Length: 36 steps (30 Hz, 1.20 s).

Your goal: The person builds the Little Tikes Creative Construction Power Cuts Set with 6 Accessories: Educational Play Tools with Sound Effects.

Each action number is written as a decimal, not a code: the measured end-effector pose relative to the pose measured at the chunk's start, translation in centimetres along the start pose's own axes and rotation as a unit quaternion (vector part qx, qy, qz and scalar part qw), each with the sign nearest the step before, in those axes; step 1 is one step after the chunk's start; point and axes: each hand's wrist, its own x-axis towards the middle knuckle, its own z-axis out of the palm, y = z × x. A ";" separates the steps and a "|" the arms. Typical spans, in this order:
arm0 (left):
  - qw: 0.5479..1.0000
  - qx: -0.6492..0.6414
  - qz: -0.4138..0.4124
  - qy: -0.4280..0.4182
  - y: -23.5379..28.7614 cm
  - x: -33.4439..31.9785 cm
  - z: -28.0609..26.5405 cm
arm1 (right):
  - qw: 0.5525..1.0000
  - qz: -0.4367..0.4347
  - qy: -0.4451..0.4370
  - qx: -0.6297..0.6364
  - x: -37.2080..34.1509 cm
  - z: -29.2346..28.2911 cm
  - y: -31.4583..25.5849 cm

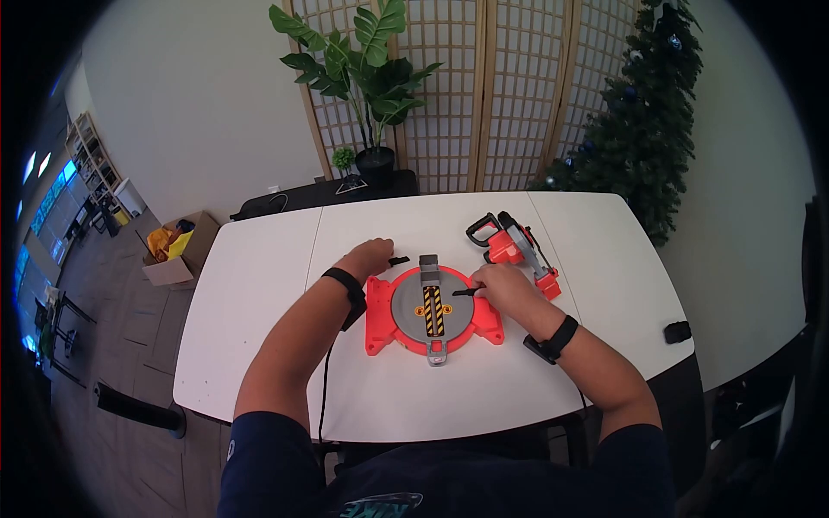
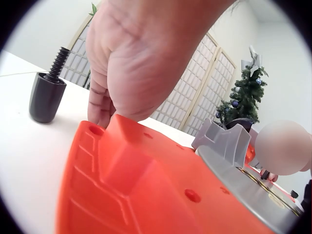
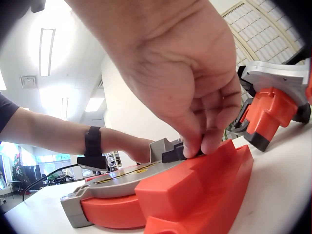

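Note:
A toy mitre saw base (image 1: 488, 328), orange-red with a grey round turntable (image 1: 406, 302) and a yellow-black striped slot, lies on the table between both hands. My right hand (image 1: 509, 289) pinches a small black piece (image 3: 173, 153) over the turntable's right side. My left hand (image 1: 370, 257) is beyond the base's far left corner, with a small black piece (image 1: 398, 260) at its fingertips; in the left wrist view its fingers curl downward and that piece is hidden. A black knob with a threaded shaft (image 2: 47, 97) stands beside the base in that view.
The orange-red and grey saw head (image 1: 518, 246) with a black handle rests on the white table (image 1: 259, 302) behind the right hand. A small black object (image 1: 678, 331) sits at the right table edge. Beyond are a potted plant (image 1: 376, 164) and a decorated tree (image 1: 630, 129).

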 end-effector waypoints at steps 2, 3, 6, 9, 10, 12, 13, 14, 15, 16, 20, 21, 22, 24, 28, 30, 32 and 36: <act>0.999 0.031 -0.004 -0.022 0.1 -0.2 -0.3 | 1.000 0.005 -0.008 0.010 0.0 0.0 0.0; 0.999 0.031 -0.005 -0.022 0.3 -0.3 -0.4 | 1.000 0.005 -0.008 0.010 0.0 0.0 0.0; 0.998 0.029 -0.045 -0.039 0.7 -0.1 -0.9 | 1.000 0.002 -0.005 0.019 0.0 0.1 0.1; 0.998 0.034 -0.047 -0.037 0.8 -0.4 -1.4 | 1.000 0.001 -0.010 0.014 0.0 0.1 0.1; 0.998 0.021 -0.050 -0.025 0.8 -0.5 -1.6 | 1.000 0.002 -0.008 0.013 -0.1 0.1 0.2; 0.998 0.009 -0.053 -0.013 1.0 -0.8 -2.0 | 1.000 0.003 -0.006 0.013 -0.1 0.1 0.2; 0.999 -0.026 -0.040 -0.007 1.6 -1.6 -3.0 | 1.000 0.002 -0.006 0.015 -0.1 0.1 0.2; 0.998 -0.061 -0.028 -0.001 2.0 -2.1 -3.7 | 1.000 0.002 -0.007 0.017 -0.1 0.1 0.2; 0.998 -0.061 -0.028 0.000 2.1 -2.4 -4.2 | 1.000 0.001 -0.007 0.016 -0.1 0.1 0.1; 0.988 -0.145 -0.043 -0.027 2.1 -2.4 -4.5 | 1.000 0.004 -0.010 0.015 -0.1 0.0 0.1; 0.880 -0.465 -0.080 -0.055 1.9 -4.0 -4.6 | 1.000 0.006 -0.018 0.011 0.0 0.0 0.0; 0.880 -0.465 -0.080 -0.055 1.8 -4.3 -4.6 | 1.000 0.006 -0.018 0.011 0.0 -0.1 0.0; 0.867 -0.488 -0.082 -0.063 1.8 -4.7 -4.8 | 1.000 0.006 -0.017 0.008 -0.1 -0.1 -0.1; 0.856 -0.506 -0.082 -0.074 2.9 -6.5 -5.8 | 1.000 0.006 -0.017 0.005 -0.1 -0.1 -0.1; 0.830 -0.537 -0.071 -0.132 2.4 -7.5 -5.4 | 1.000 0.004 -0.012 0.008 0.0 0.2 0.1; 0.827 -0.541 -0.083 -0.130 3.0 -8.4 -5.2 | 1.000 0.005 -0.011 0.011 -0.1 0.3 0.1; 0.824 -0.543 -0.090 -0.135 2.9 -8.7 -4.6 | 1.000 0.002 -0.009 0.011 -0.1 0.2 0.1; 0.857 -0.494 -0.072 -0.125 2.3 -8.7 -3.3 | 1.000 0.005 -0.007 0.020 0.0 0.5 0.4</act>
